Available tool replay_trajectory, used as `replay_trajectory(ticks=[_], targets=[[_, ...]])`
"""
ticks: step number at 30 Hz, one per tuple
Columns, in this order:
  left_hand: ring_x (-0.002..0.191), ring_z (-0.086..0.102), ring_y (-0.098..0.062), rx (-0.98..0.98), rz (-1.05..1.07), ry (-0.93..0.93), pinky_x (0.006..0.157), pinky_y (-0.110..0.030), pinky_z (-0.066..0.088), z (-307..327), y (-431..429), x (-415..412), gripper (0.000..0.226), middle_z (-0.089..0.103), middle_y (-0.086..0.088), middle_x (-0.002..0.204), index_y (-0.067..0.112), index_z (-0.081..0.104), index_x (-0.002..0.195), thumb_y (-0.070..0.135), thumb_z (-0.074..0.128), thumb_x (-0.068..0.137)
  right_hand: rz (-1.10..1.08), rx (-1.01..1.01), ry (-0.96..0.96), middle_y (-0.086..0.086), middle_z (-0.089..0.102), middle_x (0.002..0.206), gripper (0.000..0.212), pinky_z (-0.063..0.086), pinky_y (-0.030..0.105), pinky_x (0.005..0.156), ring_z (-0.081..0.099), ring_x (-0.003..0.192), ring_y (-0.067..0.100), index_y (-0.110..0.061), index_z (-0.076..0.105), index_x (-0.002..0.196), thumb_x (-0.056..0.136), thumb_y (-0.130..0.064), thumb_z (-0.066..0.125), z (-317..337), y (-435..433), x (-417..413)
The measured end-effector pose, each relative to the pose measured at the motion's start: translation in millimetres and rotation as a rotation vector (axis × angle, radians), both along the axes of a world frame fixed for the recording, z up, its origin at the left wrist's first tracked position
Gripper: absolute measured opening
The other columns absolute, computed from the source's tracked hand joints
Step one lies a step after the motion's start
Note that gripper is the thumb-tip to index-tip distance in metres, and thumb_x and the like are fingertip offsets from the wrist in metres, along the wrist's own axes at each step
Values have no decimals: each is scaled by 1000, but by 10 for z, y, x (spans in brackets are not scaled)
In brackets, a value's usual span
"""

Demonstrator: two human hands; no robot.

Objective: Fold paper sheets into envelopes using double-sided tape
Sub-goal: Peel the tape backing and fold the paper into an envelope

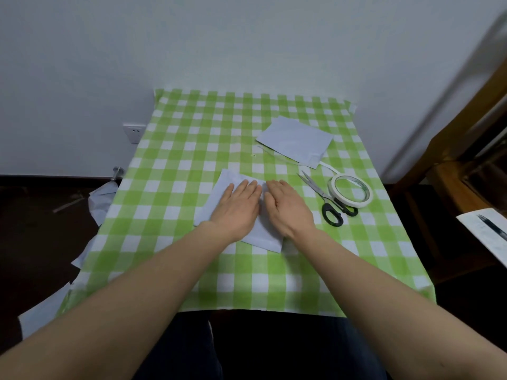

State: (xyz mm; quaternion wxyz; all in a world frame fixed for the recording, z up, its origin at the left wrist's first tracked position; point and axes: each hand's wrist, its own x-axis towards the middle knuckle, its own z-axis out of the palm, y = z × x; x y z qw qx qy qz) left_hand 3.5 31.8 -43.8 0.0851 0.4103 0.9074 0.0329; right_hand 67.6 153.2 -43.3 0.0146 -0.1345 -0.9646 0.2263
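paper (219, 193): laid mid-table on the checked cloth (192, 133), pinned flat under both hands, probably so a taped flap gets stuck down
left hand (238, 208): fingers straight, pressed flat on the fold, nothing gripped
right hand (288, 208): flat beside it, also just pressing
envelope (295, 141): parked far right, looks finished
tape (351, 190), scissors (326, 200): kept near the right hand for easy reach

The table before me, covered by a green-and-white checked cloth (192, 133), stands against a plain white wall (247, 37) bearing one white socket (134, 132) just left of the cloth's far corner. To my left lies a dark floor (41, 215) with a small metal stop (118, 171) at the wall's foot. To my right stands brown wooden furniture (466, 160), blurred at the edge of view.
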Motion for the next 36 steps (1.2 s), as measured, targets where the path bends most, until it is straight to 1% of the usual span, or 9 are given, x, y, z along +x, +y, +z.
replay_trajectory(ticks=[3,10,16,21,24,26,29,32,36], targets=[[146,-4,-16,-25,-7,-29,118,-34,-5,-31,34,-53,50,0,-1,159,13,5,151,27,14,104,41,25,-91,6,19,157,50,3,30,120,9,147,18,-8,22,149,103,-29,19,-88,24,-2],[146,-4,-16,-47,-6,-71,119,-34,-2,-80,47,-135,54,-4,-3,159,11,2,151,33,16,103,63,58,-157,4,8,159,54,0,31,120,2,147,16,-10,14,150,103,-37,15,-169,38,16],[146,-3,-18,-42,73,-86,119,-32,0,-107,-21,-289,62,-3,-6,159,8,2,150,42,18,101,31,88,-138,6,10,159,54,0,28,120,4,147,16,-8,16,150,103,-36,18,-140,89,77],[146,-4,-20,-45,156,-88,119,-34,0,-116,-88,-368,69,-5,-8,159,6,1,150,49,18,99,-55,145,-133,6,22,157,53,5,27,119,13,146,17,-8,28,147,103,-36,17,-104,154,114],[146,-3,-20,-7,108,-25,119,-33,-2,-76,-49,-311,63,-3,-9,159,6,3,150,42,19,101,-78,189,-86,6,21,157,53,6,30,119,13,146,17,-9,28,147,103,-37,18,-48,74,24],[146,-1,-18,-4,25,2,119,-33,-3,-58,1,-255,56,1,-6,159,8,6,150,33,20,102,-3,126,-86,4,14,159,53,2,30,119,7,147,16,-10,22,149,103,-37,17,-9,-31,-73],[146,-1,-17,-63,14,-29,119,-34,-3,-60,35,-237,55,1,-5,159,10,3,151,25,20,101,74,5,-154,2,7,160,54,-1,30,119,3,147,15,-14,15,151,103,-38,16,-23,-120,-173],[146,-1,-18,-61,51,-36,119,-34,-2,-78,-32,-303,57,0,-6,159,8,3,150,33,19,102,79,8,-203,4,7,160,55,1,31,120,3,147,16,-11,14,151,103,-38,15,-88,-93,-175],[146,-2,-19,-50,117,-63,119,-33,0,-94,-133,-386,67,-3,-8,159,7,1,150,47,20,100,42,44,-184,7,10,159,55,1,29,120,5,147,17,-8,17,150,103,-37,16,-108,-5,-75]])
